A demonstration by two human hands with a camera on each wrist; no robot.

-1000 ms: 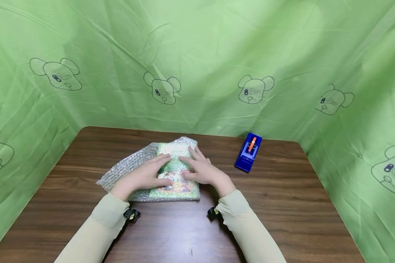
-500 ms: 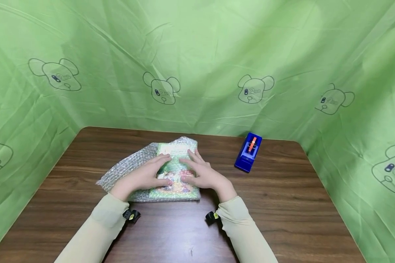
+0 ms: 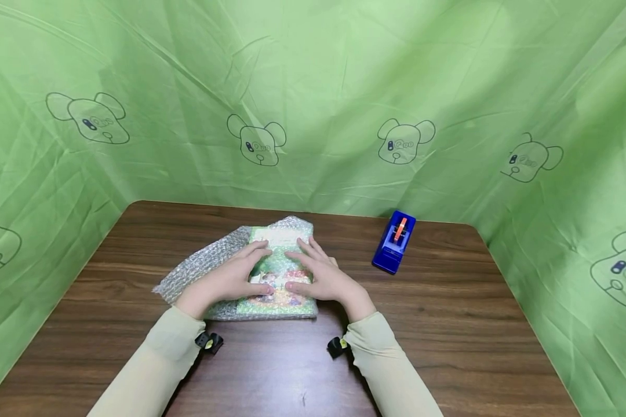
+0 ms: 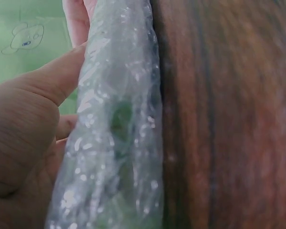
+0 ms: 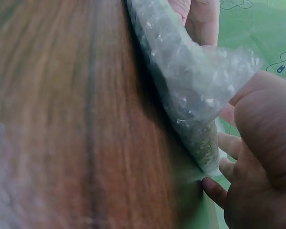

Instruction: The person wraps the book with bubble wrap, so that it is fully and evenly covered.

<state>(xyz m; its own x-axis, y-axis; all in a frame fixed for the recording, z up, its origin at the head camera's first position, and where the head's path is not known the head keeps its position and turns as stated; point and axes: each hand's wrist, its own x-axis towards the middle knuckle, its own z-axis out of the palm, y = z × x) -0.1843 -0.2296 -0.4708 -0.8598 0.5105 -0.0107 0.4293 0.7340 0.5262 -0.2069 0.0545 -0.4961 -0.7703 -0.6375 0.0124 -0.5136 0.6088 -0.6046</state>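
Note:
A book-like rectangle [image 3: 276, 266] with a green, colourful printed cover lies on the table inside clear bubble wrap [image 3: 203, 260]. A loose flap of the wrap spreads out to the left. My left hand [image 3: 232, 275] rests on the left part of the package, fingers spread and thumb on the cover. On the right part lies my right hand [image 3: 326, 275], its thumb and first fingers on top. Its other fingers [image 5: 229, 143] reach down along the package's right edge in the right wrist view. The near edge of the wrap [image 4: 119, 119] looks thick and puffy in the left wrist view.
A blue tape dispenser [image 3: 393, 243] with an orange part stands at the back right of the dark wooden table [image 3: 448, 324]. Green cloth [image 3: 323, 104] printed with cartoon heads hangs around the table's back and sides.
My right hand has shifted slightly on the package, its wrist coming a little nearer to me. The left hand and the package stay in place.

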